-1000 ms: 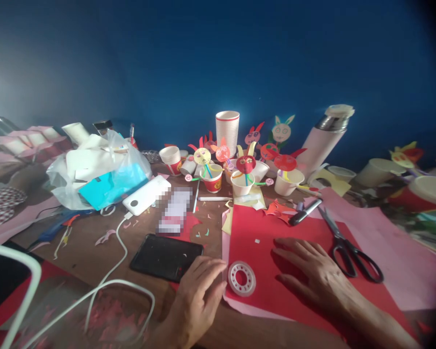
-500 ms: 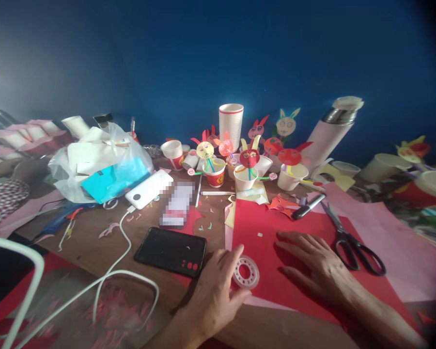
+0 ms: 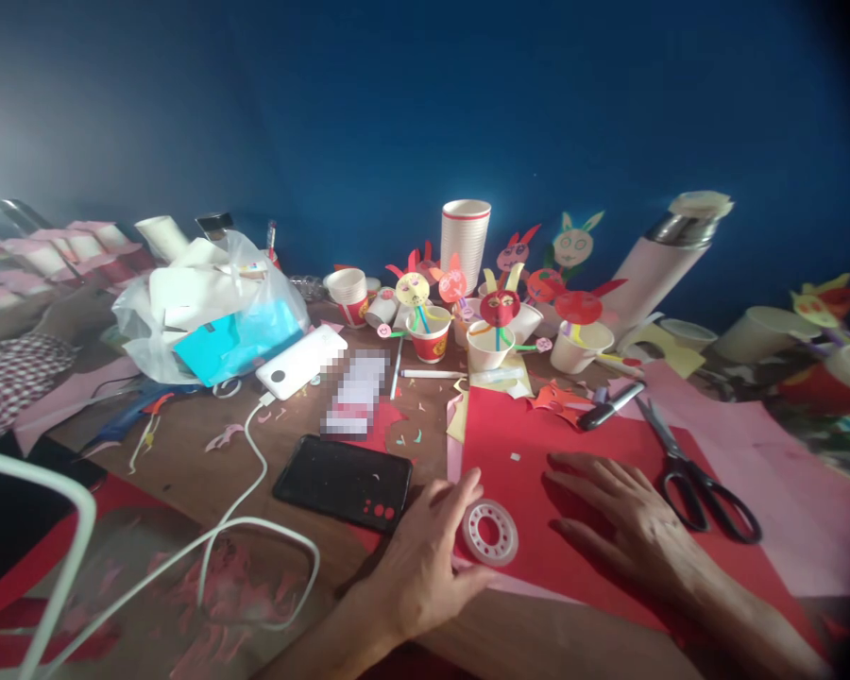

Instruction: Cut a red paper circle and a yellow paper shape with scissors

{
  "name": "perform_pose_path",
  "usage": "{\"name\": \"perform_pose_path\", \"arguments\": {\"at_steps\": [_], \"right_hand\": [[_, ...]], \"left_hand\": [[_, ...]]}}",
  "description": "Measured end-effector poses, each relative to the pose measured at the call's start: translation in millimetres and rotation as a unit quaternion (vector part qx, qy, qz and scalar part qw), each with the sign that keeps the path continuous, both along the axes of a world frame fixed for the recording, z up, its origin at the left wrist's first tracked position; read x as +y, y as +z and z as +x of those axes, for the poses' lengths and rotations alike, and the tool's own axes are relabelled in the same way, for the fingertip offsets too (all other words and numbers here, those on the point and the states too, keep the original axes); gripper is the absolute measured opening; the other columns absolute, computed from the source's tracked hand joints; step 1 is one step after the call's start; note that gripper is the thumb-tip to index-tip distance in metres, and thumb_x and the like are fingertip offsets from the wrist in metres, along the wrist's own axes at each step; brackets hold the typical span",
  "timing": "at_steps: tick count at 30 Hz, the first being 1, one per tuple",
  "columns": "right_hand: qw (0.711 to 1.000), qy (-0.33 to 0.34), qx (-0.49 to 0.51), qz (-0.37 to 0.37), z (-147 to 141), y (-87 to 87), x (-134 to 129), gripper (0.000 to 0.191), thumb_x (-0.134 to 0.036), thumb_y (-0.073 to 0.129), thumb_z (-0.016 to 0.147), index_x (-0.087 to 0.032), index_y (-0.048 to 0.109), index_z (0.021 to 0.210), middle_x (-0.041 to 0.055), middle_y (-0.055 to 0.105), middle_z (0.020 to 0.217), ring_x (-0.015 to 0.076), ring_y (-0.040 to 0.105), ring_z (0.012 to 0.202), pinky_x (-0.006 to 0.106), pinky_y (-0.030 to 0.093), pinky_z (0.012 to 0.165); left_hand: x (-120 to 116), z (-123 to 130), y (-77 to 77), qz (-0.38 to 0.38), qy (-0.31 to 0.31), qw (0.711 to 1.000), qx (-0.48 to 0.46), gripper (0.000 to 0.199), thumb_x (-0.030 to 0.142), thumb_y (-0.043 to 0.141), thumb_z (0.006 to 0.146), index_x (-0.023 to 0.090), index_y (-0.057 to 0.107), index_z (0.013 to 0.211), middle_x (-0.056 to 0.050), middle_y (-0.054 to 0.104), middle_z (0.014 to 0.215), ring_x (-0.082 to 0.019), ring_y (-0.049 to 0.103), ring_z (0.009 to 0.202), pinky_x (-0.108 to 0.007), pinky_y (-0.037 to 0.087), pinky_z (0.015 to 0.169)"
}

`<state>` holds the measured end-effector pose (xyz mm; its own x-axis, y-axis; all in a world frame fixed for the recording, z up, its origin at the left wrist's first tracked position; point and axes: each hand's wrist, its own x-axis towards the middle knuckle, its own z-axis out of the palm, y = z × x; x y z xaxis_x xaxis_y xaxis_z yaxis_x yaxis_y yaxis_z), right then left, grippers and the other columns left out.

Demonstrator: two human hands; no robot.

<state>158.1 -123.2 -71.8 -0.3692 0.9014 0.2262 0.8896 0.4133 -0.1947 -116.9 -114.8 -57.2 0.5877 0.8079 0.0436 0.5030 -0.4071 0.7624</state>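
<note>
Red paper (image 3: 517, 425) lies on the table, with pink paper (image 3: 743, 444) under and beside it. My left hand (image 3: 432, 557) is at the paper's left edge, thumb and fingers apart around the left side of a white tape roll (image 3: 490, 533), without visibly gripping it. My right hand (image 3: 623, 519) rests flat on the red paper, fingers spread, holding nothing. A tiny white piece (image 3: 515, 457) lies on the red paper between the hands. Black-handled scissors (image 3: 687, 472) lie partly open just right of my right hand.
Behind are paper cups with paper figures (image 3: 492, 345), stacked cups (image 3: 466, 241) and a leaning flask (image 3: 662, 269). Left are a black phone case (image 3: 344, 480), a blurred phone (image 3: 358, 397), a power bank (image 3: 302, 364) with cable, and a plastic bag (image 3: 142, 326). Another person's checked sleeve (image 3: 21, 387) shows far left.
The view has shifted slightly, moving most things right in the picture. A little more space shows between my left fingers and the tape roll. My right hand stays flat on the paper.
</note>
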Motion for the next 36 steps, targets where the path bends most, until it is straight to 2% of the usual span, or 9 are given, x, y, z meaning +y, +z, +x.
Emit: {"name": "perform_pose_path", "arguments": {"at_steps": [7,18,26,29,32,36], "right_hand": [[1.000,0.005,0.016,0.017,3,-4.7,1,0.039,-0.043,0.060,0.079,-0.025,0.062,0.114,0.0098,0.061,0.123,0.0285,0.056,0.110,0.045,0.045,0.087],[1.000,0.005,0.007,0.020,2,-6.3,1,0.041,-0.044,0.061,0.077,-0.026,0.062,0.114,0.0094,0.061,0.122,0.0296,0.056,0.109,0.045,0.045,0.086],[1.000,0.007,-0.003,-0.004,1,2.2,1,0.041,-0.044,0.060,0.079,-0.025,0.060,0.116,0.0090,0.059,0.125,0.0283,0.054,0.111,0.044,0.044,0.087],[0.999,0.011,-0.005,0.044,4,9.1,1,0.037,-0.039,0.059,0.081,-0.025,0.061,0.114,0.0090,0.062,0.120,0.0286,0.056,0.107,0.043,0.044,0.083],[0.994,0.046,0.010,0.101,-1,16.6,-5,0.026,-0.029,0.059,0.083,-0.024,0.063,0.108,0.0077,0.069,0.108,0.0258,0.060,0.098,0.040,0.044,0.079],[0.991,0.123,0.004,0.048,-29,17.2,-20,0.033,-0.018,0.057,0.083,-0.025,0.058,0.116,0.0061,0.067,0.114,0.0233,0.060,0.100,0.039,0.043,0.082]], "left_hand": [[3,-4,0.6,0.008,-0.008,1.000,-0.010,0.085,0.014,0.066,0.071,0.024,0.019,0.141,-0.006,0.054,0.126,-0.021,0.043,0.117,-0.037,0.036,0.102],[1,-3,4.0,0.027,-0.003,1.000,0.002,0.082,0.014,0.067,0.070,0.020,0.022,0.139,-0.005,0.055,0.126,-0.021,0.043,0.117,-0.035,0.035,0.102],[0,-4,-1.9,0.043,0.002,0.999,0.007,0.081,0.012,0.066,0.068,0.018,0.025,0.137,-0.007,0.054,0.125,-0.020,0.043,0.118,-0.033,0.036,0.102],[0,-4,-2.6,0.049,0.002,0.999,0.013,0.080,0.013,0.066,0.068,0.018,0.025,0.137,-0.007,0.055,0.123,-0.020,0.044,0.117,-0.033,0.037,0.102],[1,-4,-1.3,0.052,0.005,0.998,0.023,0.074,0.020,0.066,0.073,0.018,0.027,0.136,-0.008,0.054,0.123,-0.021,0.045,0.117,-0.034,0.039,0.101],[2,-5,-0.3,0.045,0.000,0.998,0.034,0.071,0.026,0.065,0.077,0.020,0.028,0.137,-0.010,0.051,0.125,-0.021,0.046,0.118,-0.034,0.040,0.101]]}}
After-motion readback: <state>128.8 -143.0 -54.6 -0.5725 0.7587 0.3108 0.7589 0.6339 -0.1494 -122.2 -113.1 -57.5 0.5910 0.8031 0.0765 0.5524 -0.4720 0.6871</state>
